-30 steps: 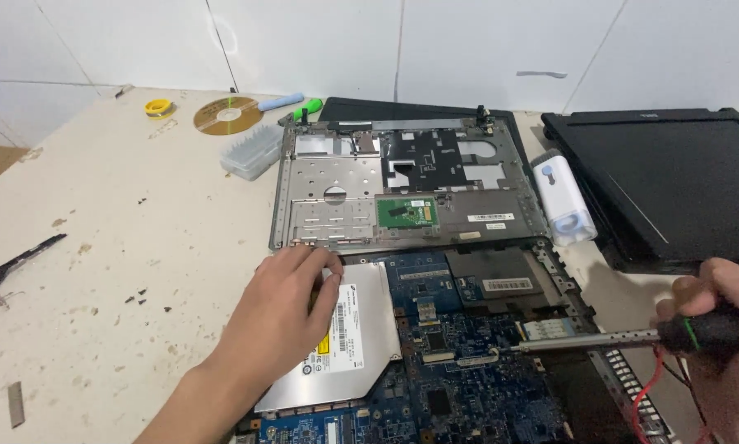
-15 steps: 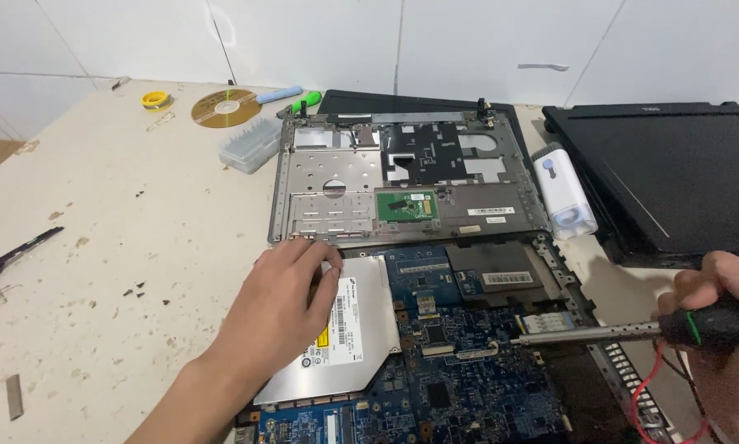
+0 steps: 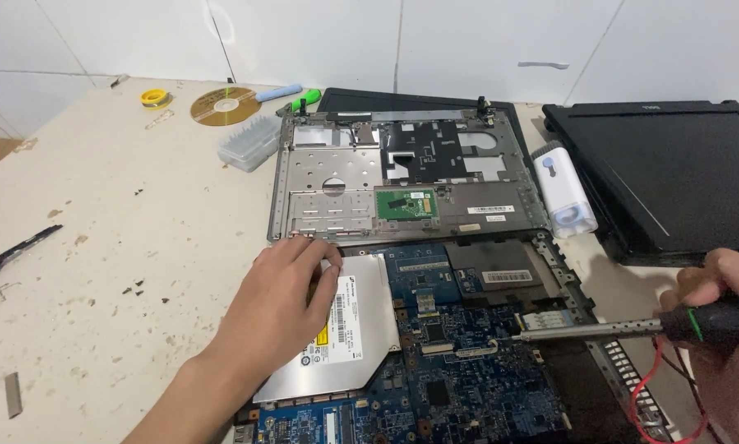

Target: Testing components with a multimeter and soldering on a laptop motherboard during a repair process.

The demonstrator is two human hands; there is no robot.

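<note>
Your left hand (image 3: 279,308) lies flat with its fingers loosely spread over the near-left corner of the silver optical drive (image 3: 349,329), fingertips touching the drive's top edge just below the detached palmrest frame (image 3: 402,177). It grips nothing; it presses down on the drive. Your right hand (image 3: 719,329) is closed in a fist around the black handle of a screwdriver (image 3: 608,330), whose long metal shaft runs nearly level from right to left.

The screwdriver tip sits on the blue motherboard (image 3: 460,362), just beside a small card (image 3: 550,319) at the board's right side, well apart from your left hand. So the point of contact lies left of your right hand, along the shaft's axis, and to the right of your left hand; the right hand alone reaches it through the tool. Whether the tip is seated in a screw head is too small to tell.

Red wires (image 3: 657,395) loop under your right wrist. On the tabletop (image 3: 123,222) beyond stand a white-and-blue case (image 3: 565,196), a black laptop screen panel (image 3: 674,173), a clear plastic box (image 3: 250,141) and a disc (image 3: 225,105).
</note>
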